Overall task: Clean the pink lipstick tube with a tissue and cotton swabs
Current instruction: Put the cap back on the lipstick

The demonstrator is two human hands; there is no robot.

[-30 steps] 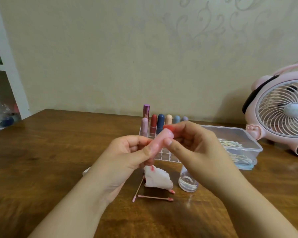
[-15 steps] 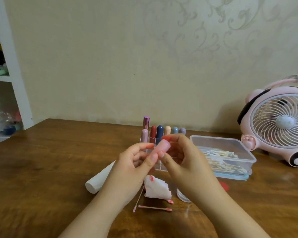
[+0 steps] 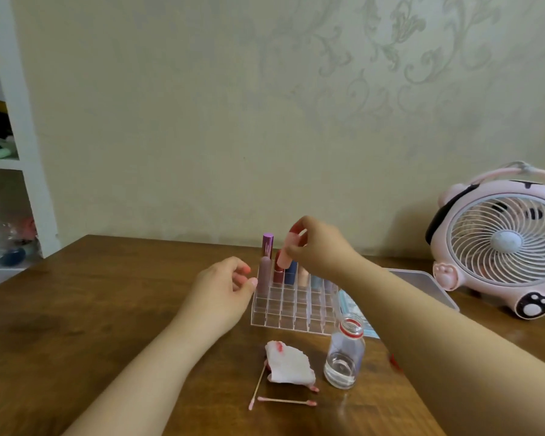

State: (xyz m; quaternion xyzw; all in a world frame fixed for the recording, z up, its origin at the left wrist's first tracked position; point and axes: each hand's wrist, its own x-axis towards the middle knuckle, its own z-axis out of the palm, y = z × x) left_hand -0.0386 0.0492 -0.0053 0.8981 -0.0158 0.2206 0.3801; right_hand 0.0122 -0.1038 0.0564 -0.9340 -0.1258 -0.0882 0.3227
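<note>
On the table (image 3: 76,309), listed left to right:

1. Left hand (image 3: 224,287): hovers just left of the clear organiser, holding nothing, fingers (image 3: 244,273) loosely curled and relaxed, forearm reaching in from the lower left.

2. Clear organiser (image 3: 293,309): gridded tray; its back row holds several tubes, among them a tall purple-capped one (image 3: 268,245). Front cells appear vacant.

3. Pink lipstick tube (image 3: 286,254): task item. Held upright to slightly tilted above the organiser's back row, pinched near its top by the right hand.

4. Right hand (image 3: 318,247): raised over the organiser, fingers curled round the tube's upper end, forearm crossing in from the lower right.

5. Tissue (image 3: 288,363): crumpled, stained pink-red, lying in front of the organiser.

6. Cotton swabs (image 3: 285,402): two, pink-tipped, beside the tissue.

7. Small glass bottle (image 3: 345,357): open, a little clear liquid inside, just right of the tissue.

8. Pink fan (image 3: 501,243): far right.

Step judged: cleaning seems finished; the tube is being stowed. Next move calls for lining its base over a free cell and lowering it straight, clear of neighbouring tubes.
</note>
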